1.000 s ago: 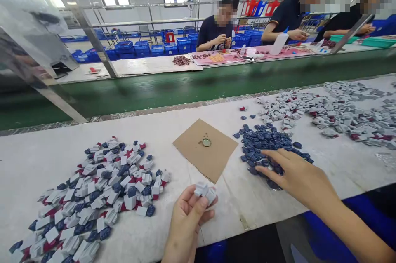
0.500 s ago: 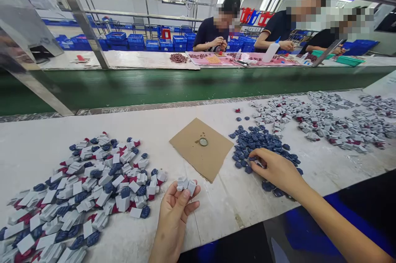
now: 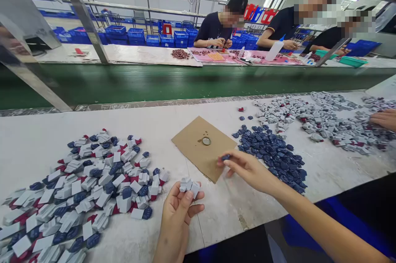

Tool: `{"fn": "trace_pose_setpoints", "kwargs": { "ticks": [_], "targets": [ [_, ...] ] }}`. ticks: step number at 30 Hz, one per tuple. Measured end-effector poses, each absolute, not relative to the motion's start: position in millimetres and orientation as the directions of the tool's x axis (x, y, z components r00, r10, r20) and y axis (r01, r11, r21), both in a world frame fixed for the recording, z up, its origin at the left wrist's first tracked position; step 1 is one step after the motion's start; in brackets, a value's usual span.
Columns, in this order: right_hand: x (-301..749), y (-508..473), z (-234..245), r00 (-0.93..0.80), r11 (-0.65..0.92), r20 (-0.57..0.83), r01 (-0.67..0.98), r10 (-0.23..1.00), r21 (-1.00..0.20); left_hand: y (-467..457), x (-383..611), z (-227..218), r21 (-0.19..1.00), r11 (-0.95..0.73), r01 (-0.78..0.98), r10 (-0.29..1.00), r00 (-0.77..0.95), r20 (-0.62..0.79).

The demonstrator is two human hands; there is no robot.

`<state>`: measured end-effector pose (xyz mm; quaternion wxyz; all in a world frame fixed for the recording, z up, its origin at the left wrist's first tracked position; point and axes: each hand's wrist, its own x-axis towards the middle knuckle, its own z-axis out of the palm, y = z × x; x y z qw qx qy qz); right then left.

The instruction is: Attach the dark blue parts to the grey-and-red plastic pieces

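My left hand [image 3: 182, 207] pinches a light grey, block-shaped plastic piece [image 3: 189, 186] between thumb and fingers, just in front of the cardboard square. Over the right corner of that cardboard [image 3: 198, 164], my right hand [image 3: 244, 168] holds a small dark blue plastic piece [image 3: 226, 157] at its fingertips. On the cardboard sits a round metal cap [image 3: 206, 141] with a crimped rim and dark wet spots around it. A pile of similar dark blue pieces [image 3: 272, 151] lies to the right, behind my right forearm.
Joined grey, blue and red pieces [image 3: 102, 189] spread over the left of the table. Grey pieces with some red [image 3: 334, 123] cover the far right, where another person's hand [image 3: 385, 119] reaches in. Beyond runs a green conveyor belt [image 3: 173, 81], with several people seated behind it.
My right hand has moved left from the blue pile to the cardboard, carrying a blue piece. My left hand keeps its grey piece. Another person's hand has appeared at the right edge.
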<state>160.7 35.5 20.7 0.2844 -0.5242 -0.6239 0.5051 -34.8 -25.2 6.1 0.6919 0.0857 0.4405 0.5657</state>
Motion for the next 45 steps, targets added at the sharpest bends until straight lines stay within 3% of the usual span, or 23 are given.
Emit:
{"fn": "trace_pose_setpoints", "kwargs": {
  "ticks": [4, 10, 12, 14, 18, 26, 30, 35, 37, 41, 45],
  "targets": [
    [146.8, 31.5, 22.5, -0.343, -0.26, -0.34, 0.259, 0.876, -0.93, -24.1, -34.5, 6.1, 0.607, 0.358, -0.71, 0.854, -0.015, -0.521],
    [150.0, 41.1, 21.8, -0.269, -0.325, -0.372, 0.206, 0.888, -0.923, -23.8, -34.7, 6.7, 0.601, 0.367, -0.71, 0.847, -0.012, -0.532],
    [151.7, 49.3, 21.5, -0.219, -0.261, -0.325, 0.275, 0.92, -0.925, -24.1, -34.6, 6.8, 0.604, 0.359, -0.712, 0.85, -0.017, -0.526],
    [151.9, 60.3, 19.6, -0.157, -0.09, -0.175, 0.438, 0.972, -0.895, -24.2, -34.7, 6.4, 0.605, 0.353, -0.714, 0.855, -0.018, -0.519],
    [147.5, 84.5, 10.7, -0.14, 0.213, 0.163, 0.737, 0.977, -0.642, -23.4, -36.4, 4.8, 0.592, 0.377, -0.712, 0.852, 0.016, -0.523],
    [138.4, 100.7, 0.8, -0.221, 0.303, 0.23, 0.851, 0.948, -0.429, -22.5, -41.4, 3.7, 0.556, 0.436, -0.707, 0.832, 0.081, -0.549],
    [139.2, 102.1, -1.4, -0.288, 0.369, 0.251, 0.841, 0.924, -0.396, -23.3, -39.9, 4.0, 0.57, 0.414, -0.71, 0.838, 0.053, -0.543],
    [139.8, 102.5, 1.0, -0.294, 0.385, 0.26, 0.806, 0.92, -0.45, -23.7, -37.6, 6.3, 0.59, 0.377, -0.714, 0.856, 0.025, -0.516],
    [138.7, 99.8, 8.1, -0.246, 0.348, 0.254, 0.775, 0.935, -0.528, -23.5, -37.3, 6.7, 0.601, 0.376, -0.705, 0.855, 0.015, -0.518],
    [131.4, 84.3, 31.3, -0.087, 0.044, -0.003, 0.536, 0.996, -0.843, -23.5, -36.5, 5.6, 0.603, 0.375, -0.704, 0.847, -0.005, -0.532],
    [121.1, 59.8, 52.4, -0.143, -0.145, -0.21, 0.367, 0.967, -0.919, -24.8, -35.6, 3.2, 0.598, 0.343, -0.724, 0.862, -0.01, -0.506]
  ]
}}
